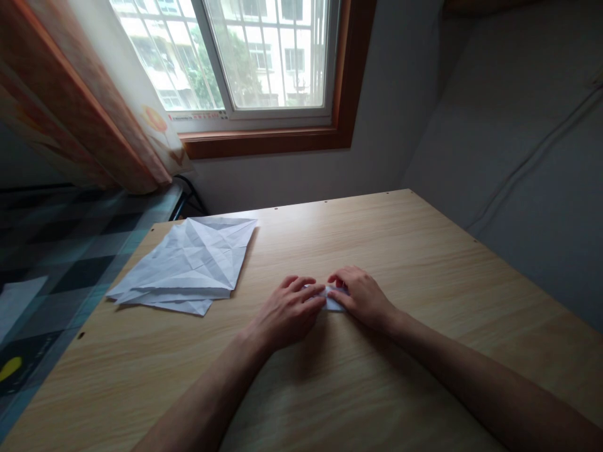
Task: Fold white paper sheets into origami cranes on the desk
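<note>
A small folded piece of white paper point(332, 300) lies on the wooden table point(424, 263), mostly covered by my two hands. My left hand point(289, 311) rests palm down on its left side, fingers together and pressing on the paper. My right hand point(360, 296) covers the right side, fingertips bent down and pinching the paper's edge. Only a small strip of the paper shows between the hands.
Creased white sheets point(188, 263) lie stacked at the table's far left. Beyond the left edge is a checked dark fabric surface point(70, 251). A window point(245, 56) with an orange curtain point(80, 107) is behind; a grey wall point(518, 157) runs along the right.
</note>
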`<state>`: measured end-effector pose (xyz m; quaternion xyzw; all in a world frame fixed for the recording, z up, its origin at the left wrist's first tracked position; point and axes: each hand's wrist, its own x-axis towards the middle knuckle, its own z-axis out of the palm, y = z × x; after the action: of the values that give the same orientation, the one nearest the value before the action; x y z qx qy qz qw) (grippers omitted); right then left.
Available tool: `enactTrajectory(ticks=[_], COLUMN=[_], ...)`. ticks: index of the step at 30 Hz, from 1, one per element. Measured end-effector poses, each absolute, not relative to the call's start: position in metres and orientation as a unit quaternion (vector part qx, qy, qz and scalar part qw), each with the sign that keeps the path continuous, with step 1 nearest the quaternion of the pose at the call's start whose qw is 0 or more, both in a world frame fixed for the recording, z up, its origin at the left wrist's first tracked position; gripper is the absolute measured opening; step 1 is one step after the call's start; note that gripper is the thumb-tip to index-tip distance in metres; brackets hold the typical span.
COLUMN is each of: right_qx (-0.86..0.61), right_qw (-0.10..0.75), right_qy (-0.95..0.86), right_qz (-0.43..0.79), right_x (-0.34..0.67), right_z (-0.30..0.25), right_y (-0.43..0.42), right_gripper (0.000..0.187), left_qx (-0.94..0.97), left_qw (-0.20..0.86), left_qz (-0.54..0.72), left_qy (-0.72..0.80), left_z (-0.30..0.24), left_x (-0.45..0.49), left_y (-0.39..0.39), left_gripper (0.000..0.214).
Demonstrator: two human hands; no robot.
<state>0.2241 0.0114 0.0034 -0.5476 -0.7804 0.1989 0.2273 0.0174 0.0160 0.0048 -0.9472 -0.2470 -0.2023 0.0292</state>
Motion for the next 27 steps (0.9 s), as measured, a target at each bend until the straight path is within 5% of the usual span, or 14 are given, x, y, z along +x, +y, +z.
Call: enactTrajectory(ticks=[7,14,20,27], right_qx=[-0.572,-0.573,-0.527,-0.451], right_qw=[0.173,0.231,0.367,0.537], right_qy=[-0.763,-0.729,-0.647,-0.501], right_qz=[0.249,0.295,0.412,0.507], right_x=[0.221,0.217,0.212,0.204], right_z=[0.009,0.008,0.0,-0.011], right_y=[0.016,0.01,0.008,0.005], right_gripper=[0.006,0.005,0.021,0.036], left_qx=[-0.932,-0.916,-0.883,-0.804], left_qw=[0.065,0.077,0.108,0.028], left_qz=[-0.231,-0.265,-0.307,-0.423], left_qy=[-0.271,-0.291,-0.339,-0.416], left_z=[-0.001,-0.004,-0.001,-0.006], left_x=[0.015,0.015,0.017,0.018], left_y=[0.015,0.015,0.014,0.016], left_gripper=[0.014,0.011,0.01,0.036])
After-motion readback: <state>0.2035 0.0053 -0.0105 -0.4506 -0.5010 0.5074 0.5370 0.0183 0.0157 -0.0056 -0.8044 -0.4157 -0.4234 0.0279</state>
